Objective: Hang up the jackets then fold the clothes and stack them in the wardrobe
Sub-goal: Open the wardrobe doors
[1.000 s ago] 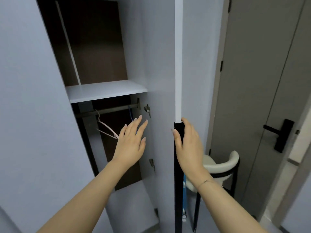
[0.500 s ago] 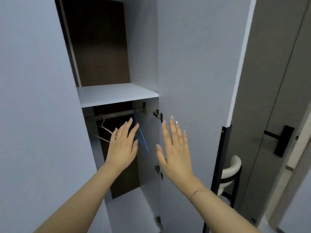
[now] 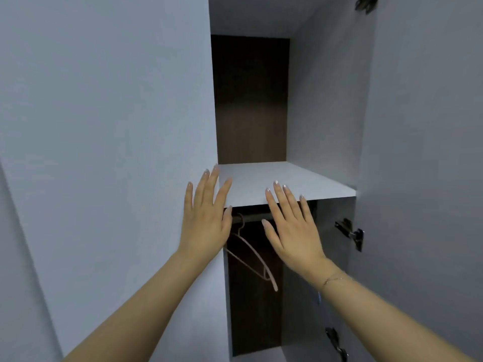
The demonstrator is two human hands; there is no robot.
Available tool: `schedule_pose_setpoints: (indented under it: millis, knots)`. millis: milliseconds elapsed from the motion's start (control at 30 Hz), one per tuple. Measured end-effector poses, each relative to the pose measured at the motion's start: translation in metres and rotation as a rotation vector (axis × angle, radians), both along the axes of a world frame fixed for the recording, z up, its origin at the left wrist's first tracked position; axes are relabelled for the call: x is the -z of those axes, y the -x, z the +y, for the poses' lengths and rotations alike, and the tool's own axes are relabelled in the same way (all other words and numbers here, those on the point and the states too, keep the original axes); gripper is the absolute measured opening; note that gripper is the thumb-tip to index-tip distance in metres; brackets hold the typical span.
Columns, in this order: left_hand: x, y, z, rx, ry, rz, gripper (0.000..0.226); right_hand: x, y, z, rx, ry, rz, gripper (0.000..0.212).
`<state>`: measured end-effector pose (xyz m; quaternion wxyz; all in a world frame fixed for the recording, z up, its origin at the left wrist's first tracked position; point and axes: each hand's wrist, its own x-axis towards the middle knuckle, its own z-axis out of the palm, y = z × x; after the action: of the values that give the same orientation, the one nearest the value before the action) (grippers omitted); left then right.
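The wardrobe stands open in front of me, with a pale shelf (image 3: pixel 308 182) across its middle and a dark back panel. Under the shelf runs a hanging rail (image 3: pixel 251 216). A pink hanger (image 3: pixel 252 257) hangs from the rail between my two arms. My left hand (image 3: pixel 205 218) is raised with straight, spread fingers in front of the shelf's left front corner. My right hand (image 3: pixel 292 226) is raised the same way just below the shelf's front edge. Neither hand holds anything. No jackets or clothes are in view.
The wardrobe's open right door (image 3: pixel 418 152) fills the right side, with metal hinges (image 3: pixel 351 233) on its inner face. A grey panel (image 3: pixel 104 126) fills the left side. A bit of blue (image 3: pixel 319 299) shows behind my right wrist.
The right door has swung fully open and the view has turned to face the wardrobe. My right hand let go of the door edge and both hands rose to the shelf's front.
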<state>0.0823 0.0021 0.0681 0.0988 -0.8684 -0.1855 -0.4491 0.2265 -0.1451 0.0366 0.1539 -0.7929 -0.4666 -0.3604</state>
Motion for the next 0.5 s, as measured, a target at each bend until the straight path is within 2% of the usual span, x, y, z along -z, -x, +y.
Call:
schedule_pose_setpoints:
  millis: [200,300,500]
  knots:
    - [-0.030,-0.048,0.045,-0.275,-0.011,-0.187,0.066,-0.009,-0.047,0.081,-0.091,-0.015,-0.089,0.064]
    - [-0.029,-0.065,0.057,-0.403,-0.081,-0.229,0.073,-0.011,-0.061,0.110,-0.143,-0.078,-0.122,0.066]
    - [-0.028,-0.066,0.054,-0.450,-0.125,-0.244,0.079,-0.006,-0.065,0.125,-0.174,-0.186,-0.224,0.065]
